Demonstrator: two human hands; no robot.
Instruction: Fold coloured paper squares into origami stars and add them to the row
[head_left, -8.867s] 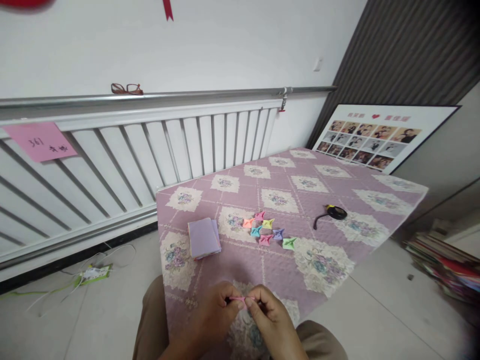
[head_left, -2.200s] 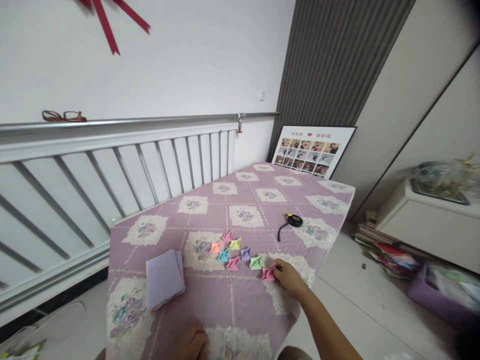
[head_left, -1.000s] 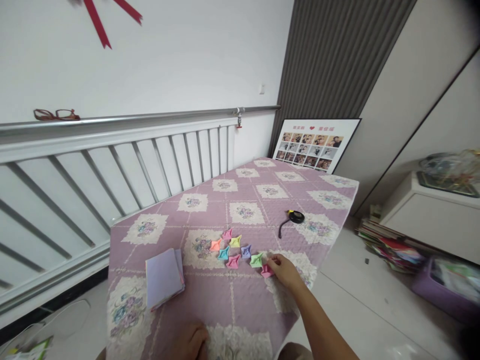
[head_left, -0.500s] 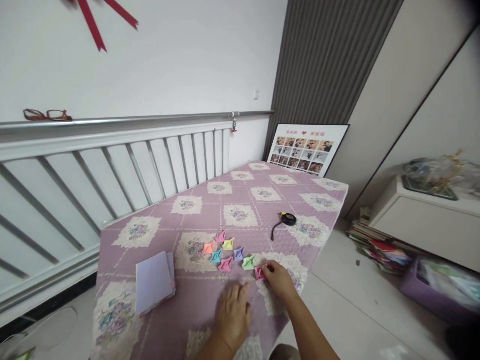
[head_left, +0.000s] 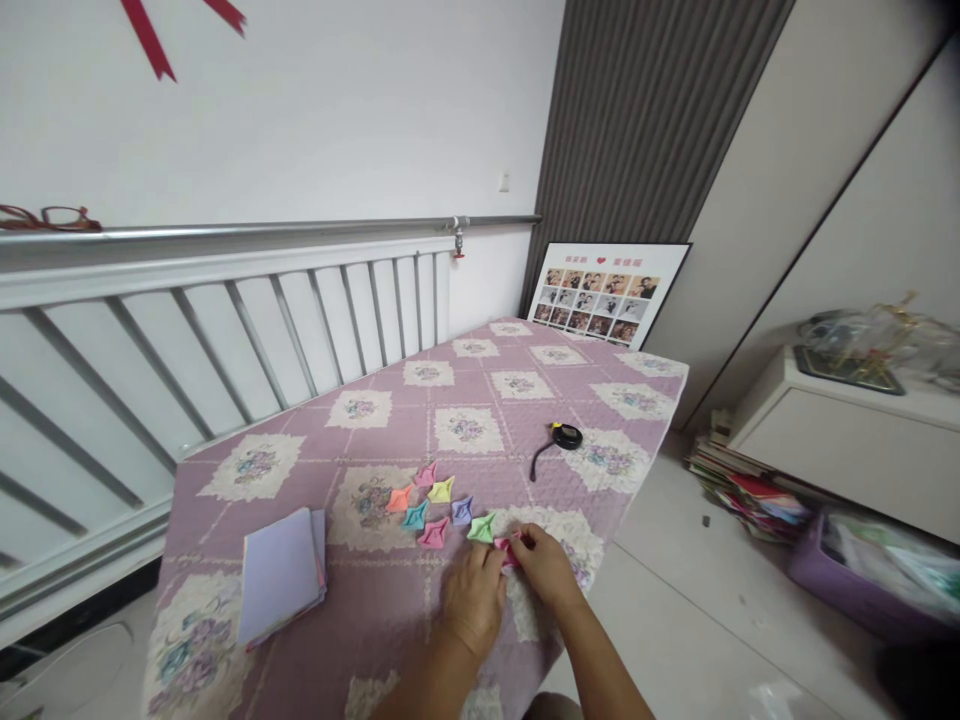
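Note:
Between my hands is a deep pink folded paper piece (head_left: 507, 551) on the tablecloth. My right hand (head_left: 546, 568) pinches its right side between thumb and fingertips. My left hand (head_left: 474, 598) has its fingers closed at the left side of the same piece, partly hiding it. Directly beyond sits a light green folded paper piece (head_left: 482, 528). More folded paper pieces lie in a cluster to the left: purple (head_left: 462, 511), pink (head_left: 433, 534), blue (head_left: 415, 516), yellow (head_left: 442, 490) and orange (head_left: 400, 498), with another pink one (head_left: 427, 475) farthest back.
A stack of coloured paper sheets (head_left: 281, 575) lies at the left of the floral tablecloth (head_left: 390, 620). A black tape measure (head_left: 567, 436) with its strap rests farther right. A white radiator (head_left: 247, 335) borders the left side; a photo board (head_left: 607, 290) stands behind the table.
My left hand has moved forward and right, up to the deep pink folded paper. My right hand stays on that piece. The view has shifted slightly right.

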